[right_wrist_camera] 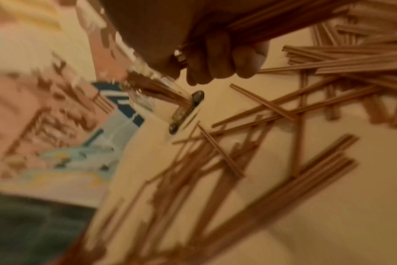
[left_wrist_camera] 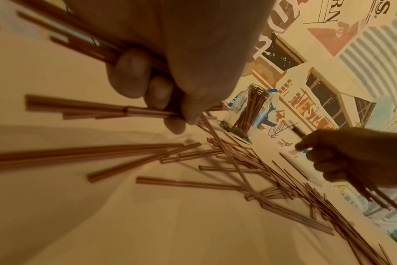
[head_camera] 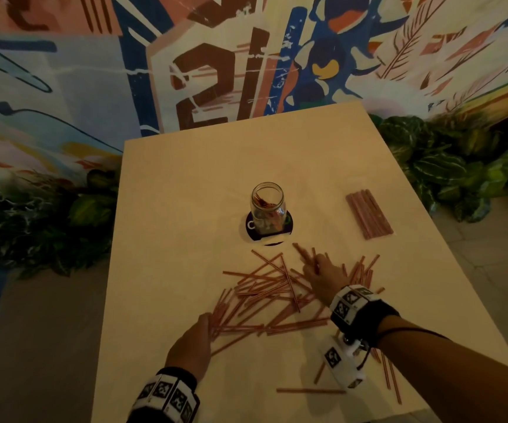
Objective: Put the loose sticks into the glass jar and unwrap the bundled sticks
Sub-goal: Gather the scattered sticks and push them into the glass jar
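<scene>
Thin reddish-brown loose sticks (head_camera: 265, 297) lie scattered over the near half of the pale table (head_camera: 185, 178). The glass jar (head_camera: 267, 209) stands upright behind the pile on a dark round coaster (head_camera: 286, 232) and holds some sticks (left_wrist_camera: 249, 113). The wrapped bundle of sticks (head_camera: 368, 213) lies flat to the jar's right. My left hand (head_camera: 196, 338) is at the pile's left edge, its fingers (left_wrist_camera: 134, 75) curled round several sticks. My right hand (head_camera: 318, 271) is at the pile's far right and grips a handful of sticks (right_wrist_camera: 272, 23).
A few stray sticks (head_camera: 310, 391) lie near the front right edge by my right forearm. Leafy plants (head_camera: 448, 166) border both sides of the table. A painted mural wall (head_camera: 216, 56) rises behind its far edge.
</scene>
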A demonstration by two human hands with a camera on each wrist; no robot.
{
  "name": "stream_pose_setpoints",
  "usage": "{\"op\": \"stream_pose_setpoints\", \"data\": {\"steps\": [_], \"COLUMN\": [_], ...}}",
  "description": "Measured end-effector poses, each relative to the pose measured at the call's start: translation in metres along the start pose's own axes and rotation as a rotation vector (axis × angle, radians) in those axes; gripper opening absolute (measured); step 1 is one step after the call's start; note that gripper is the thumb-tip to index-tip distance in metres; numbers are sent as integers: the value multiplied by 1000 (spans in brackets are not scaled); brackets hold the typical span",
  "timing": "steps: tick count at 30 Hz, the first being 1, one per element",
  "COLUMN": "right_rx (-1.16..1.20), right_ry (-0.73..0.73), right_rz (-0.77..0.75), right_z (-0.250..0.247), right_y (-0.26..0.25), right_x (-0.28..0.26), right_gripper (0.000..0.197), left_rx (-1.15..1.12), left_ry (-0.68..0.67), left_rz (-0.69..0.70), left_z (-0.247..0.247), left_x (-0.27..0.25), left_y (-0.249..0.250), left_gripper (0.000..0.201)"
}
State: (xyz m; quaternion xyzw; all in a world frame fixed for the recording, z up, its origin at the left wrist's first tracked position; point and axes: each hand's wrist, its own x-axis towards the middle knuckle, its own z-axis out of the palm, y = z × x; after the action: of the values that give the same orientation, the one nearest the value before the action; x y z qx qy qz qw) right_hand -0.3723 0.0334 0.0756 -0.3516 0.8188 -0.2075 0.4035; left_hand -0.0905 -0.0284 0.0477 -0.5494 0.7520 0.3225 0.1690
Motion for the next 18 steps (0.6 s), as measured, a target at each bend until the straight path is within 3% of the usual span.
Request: {"op": "stream_pose_setpoints", "data": {"steps": [4, 6, 10, 15, 18], "right_rx": [-450, -566, -727, -843, -802], "right_ry": [-299, -381, -416, -414, -411], "right_rz": [-129, -234, -360, -379, -369], "right_z": [18, 28, 47, 55, 56], "right_y": [-13, -23, -36, -42, -37], "right_x": [-2, -1, 4, 6, 8], "right_gripper": [28, 34, 33, 34, 41], "left_rx": [69, 80, 40, 58, 93], "left_ry": [-58, -64, -19, 46, 84], "left_rz": [-68, -82, -96, -246, -237], "left_z": [-4, -6, -11, -17, -20], "left_x": [1, 0, -7, -15, -17], "left_y": [-3, -7, -15, -17, -13], "left_gripper": [31, 28, 23, 18, 17]}}
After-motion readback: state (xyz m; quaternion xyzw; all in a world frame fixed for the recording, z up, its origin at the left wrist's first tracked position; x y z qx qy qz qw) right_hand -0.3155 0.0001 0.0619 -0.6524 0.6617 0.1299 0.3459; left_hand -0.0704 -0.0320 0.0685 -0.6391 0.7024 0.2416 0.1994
